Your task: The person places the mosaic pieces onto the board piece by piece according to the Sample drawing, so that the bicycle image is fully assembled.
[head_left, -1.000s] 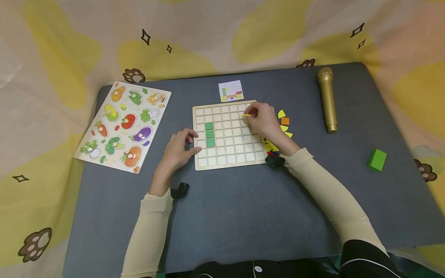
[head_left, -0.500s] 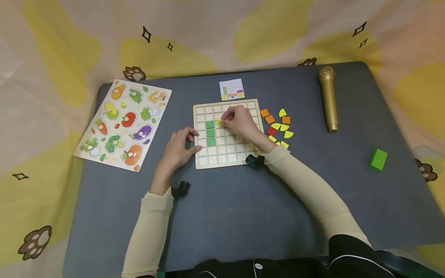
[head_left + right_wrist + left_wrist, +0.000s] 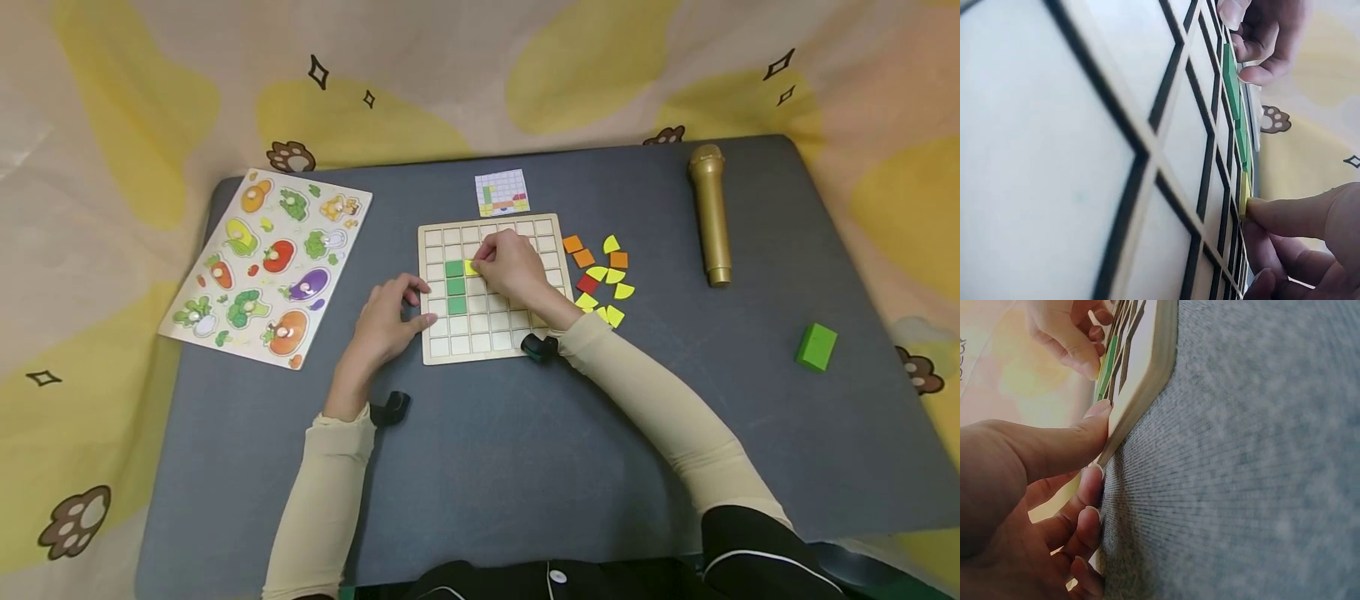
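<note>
A wooden grid board (image 3: 491, 357) lies mid-table, with several green square tiles (image 3: 456, 287) stacked in one column. My right hand (image 3: 512, 265) pinches a yellow tile (image 3: 470, 267) between thumb and fingers, at the cell beside the top green tile. The right wrist view shows the yellow tile (image 3: 1244, 194) down at the grid; its full outline is hidden by the fingertips. My left hand (image 3: 386, 317) rests at the board's left edge. In the left wrist view its thumb (image 3: 1088, 434) lies on the rim while relaxed fingers touch the side.
Loose yellow quarter-circles (image 3: 623, 291), orange squares (image 3: 573, 244) and red pieces (image 3: 587, 284) lie right of the board. A pattern card (image 3: 502, 192) sits behind it. A vegetable puzzle (image 3: 258, 271) is at left; a gold microphone (image 3: 709, 217) and green block (image 3: 817, 347) are at right.
My right hand has carried the yellow tile leftward across the board, from its upper right to beside the top green tile. The loose pieces have come into view. My left hand stays put.
</note>
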`<state>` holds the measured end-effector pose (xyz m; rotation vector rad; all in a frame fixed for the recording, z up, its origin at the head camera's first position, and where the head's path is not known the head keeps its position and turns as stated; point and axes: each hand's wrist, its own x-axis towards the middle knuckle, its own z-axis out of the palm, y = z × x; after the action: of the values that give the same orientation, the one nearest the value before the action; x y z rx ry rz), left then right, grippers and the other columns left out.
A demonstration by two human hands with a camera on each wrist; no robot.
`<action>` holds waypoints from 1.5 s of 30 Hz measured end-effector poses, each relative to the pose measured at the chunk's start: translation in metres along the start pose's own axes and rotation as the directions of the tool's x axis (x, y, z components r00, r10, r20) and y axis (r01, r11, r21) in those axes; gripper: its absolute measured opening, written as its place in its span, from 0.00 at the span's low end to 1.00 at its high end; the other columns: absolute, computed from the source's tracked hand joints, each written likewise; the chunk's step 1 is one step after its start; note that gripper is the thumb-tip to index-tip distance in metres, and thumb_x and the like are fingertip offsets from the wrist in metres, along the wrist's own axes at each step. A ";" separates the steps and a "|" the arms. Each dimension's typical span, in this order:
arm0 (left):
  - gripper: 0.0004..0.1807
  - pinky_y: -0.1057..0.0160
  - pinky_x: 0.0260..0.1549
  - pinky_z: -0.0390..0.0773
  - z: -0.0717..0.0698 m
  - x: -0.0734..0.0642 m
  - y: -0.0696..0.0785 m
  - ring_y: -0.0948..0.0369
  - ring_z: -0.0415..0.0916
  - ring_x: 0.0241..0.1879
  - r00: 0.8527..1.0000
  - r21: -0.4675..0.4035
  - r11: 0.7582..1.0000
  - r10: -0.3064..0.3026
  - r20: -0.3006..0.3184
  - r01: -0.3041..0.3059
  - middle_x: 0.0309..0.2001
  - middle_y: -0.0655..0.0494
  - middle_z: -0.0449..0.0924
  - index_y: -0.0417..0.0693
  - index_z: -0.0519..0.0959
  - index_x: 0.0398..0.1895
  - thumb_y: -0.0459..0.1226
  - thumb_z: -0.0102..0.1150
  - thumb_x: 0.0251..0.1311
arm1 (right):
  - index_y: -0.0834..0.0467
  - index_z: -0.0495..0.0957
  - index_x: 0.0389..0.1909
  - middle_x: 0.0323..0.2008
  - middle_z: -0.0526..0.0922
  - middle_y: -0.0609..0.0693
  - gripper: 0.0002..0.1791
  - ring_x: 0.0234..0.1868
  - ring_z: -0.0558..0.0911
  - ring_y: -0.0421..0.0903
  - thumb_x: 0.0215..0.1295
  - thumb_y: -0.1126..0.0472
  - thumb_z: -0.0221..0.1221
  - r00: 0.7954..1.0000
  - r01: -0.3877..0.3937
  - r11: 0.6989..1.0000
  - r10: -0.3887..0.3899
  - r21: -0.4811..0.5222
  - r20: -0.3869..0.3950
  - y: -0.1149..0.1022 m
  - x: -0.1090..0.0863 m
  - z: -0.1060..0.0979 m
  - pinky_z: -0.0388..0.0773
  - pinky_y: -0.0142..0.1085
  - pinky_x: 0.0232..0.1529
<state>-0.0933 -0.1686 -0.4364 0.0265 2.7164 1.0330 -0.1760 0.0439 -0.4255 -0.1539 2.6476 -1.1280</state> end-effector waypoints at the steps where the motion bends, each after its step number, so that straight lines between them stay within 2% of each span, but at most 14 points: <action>1: 0.20 0.49 0.50 0.63 0.000 0.000 0.000 0.49 0.66 0.50 1.000 0.000 1.000 0.002 -0.002 -0.002 0.48 0.48 0.74 0.47 0.76 0.60 0.38 0.70 0.69 | 0.57 0.88 0.36 0.31 0.86 0.51 0.05 0.33 0.81 0.46 0.71 0.60 0.68 1.000 0.002 1.000 -0.002 -0.009 -0.003 0.000 0.000 0.000 0.72 0.37 0.37; 10: 0.21 0.50 0.49 0.63 -0.001 -0.001 0.002 0.49 0.66 0.49 1.000 0.005 1.000 -0.001 0.000 0.001 0.48 0.48 0.74 0.47 0.75 0.60 0.39 0.71 0.69 | 0.57 0.87 0.37 0.33 0.85 0.52 0.05 0.36 0.79 0.47 0.71 0.60 0.67 1.000 0.018 1.000 -0.018 0.001 -0.024 0.004 -0.006 -0.010 0.71 0.37 0.38; 16: 0.21 0.51 0.48 0.62 -0.001 -0.002 0.003 0.49 0.66 0.49 1.000 0.001 1.000 0.004 -0.002 -0.004 0.48 0.48 0.74 0.47 0.75 0.60 0.39 0.70 0.69 | 0.59 0.86 0.38 0.33 0.83 0.53 0.05 0.37 0.78 0.49 0.71 0.61 0.65 0.995 0.048 0.998 -0.045 0.030 -0.094 0.025 -0.007 -0.026 0.70 0.38 0.39; 21: 0.21 0.50 0.50 0.62 -0.001 -0.002 0.004 0.49 0.66 0.49 1.000 -0.001 1.000 0.004 -0.002 -0.004 0.48 0.48 0.74 0.48 0.75 0.60 0.39 0.70 0.69 | 0.61 0.86 0.38 0.35 0.84 0.55 0.06 0.38 0.78 0.50 0.70 0.61 0.65 0.991 0.029 0.999 -0.023 0.038 -0.135 0.045 -0.013 -0.042 0.69 0.39 0.41; 28: 0.21 0.49 0.51 0.62 -0.002 -0.003 0.004 0.48 0.66 0.50 1.000 0.002 1.000 -0.005 0.000 0.005 0.48 0.48 0.73 0.47 0.75 0.60 0.38 0.70 0.69 | 0.63 0.85 0.39 0.36 0.84 0.59 0.07 0.38 0.78 0.54 0.71 0.62 0.66 0.986 -0.024 1.000 0.025 0.005 -0.165 0.066 -0.033 -0.066 0.69 0.40 0.38; 33: 0.20 0.48 0.52 0.63 -0.001 -0.003 0.003 0.48 0.66 0.51 1.000 0.005 1.000 -0.001 0.000 0.001 0.48 0.48 0.73 0.47 0.75 0.60 0.38 0.70 0.69 | 0.64 0.85 0.43 0.41 0.82 0.61 0.08 0.42 0.76 0.55 0.72 0.62 0.66 0.989 -0.062 0.998 0.058 -0.023 -0.133 0.083 -0.045 -0.082 0.70 0.40 0.38; 41: 0.20 0.48 0.52 0.63 -0.001 -0.002 0.003 0.48 0.66 0.51 1.000 0.009 1.000 -0.003 -0.002 0.003 0.48 0.48 0.73 0.47 0.75 0.60 0.38 0.70 0.69 | 0.64 0.84 0.52 0.50 0.77 0.63 0.14 0.50 0.70 0.58 0.72 0.61 0.67 0.999 -0.049 0.996 0.049 -0.081 0.002 0.097 -0.063 -0.097 0.63 0.45 0.49; 45: 0.21 0.47 0.53 0.63 -0.001 -0.002 0.003 0.48 0.66 0.51 1.000 0.007 1.000 -0.003 0.000 0.003 0.49 0.48 0.73 0.47 0.75 0.60 0.38 0.70 0.69 | 0.64 0.82 0.56 0.55 0.76 0.64 0.18 0.55 0.71 0.61 0.70 0.60 0.69 0.998 -0.035 0.994 0.040 -0.102 0.045 0.100 -0.071 -0.100 0.66 0.51 0.55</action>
<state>-0.0918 -0.1668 -0.4333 0.0237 2.7198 1.0222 -0.1352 0.1966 -0.4177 -0.1476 2.6556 -0.9667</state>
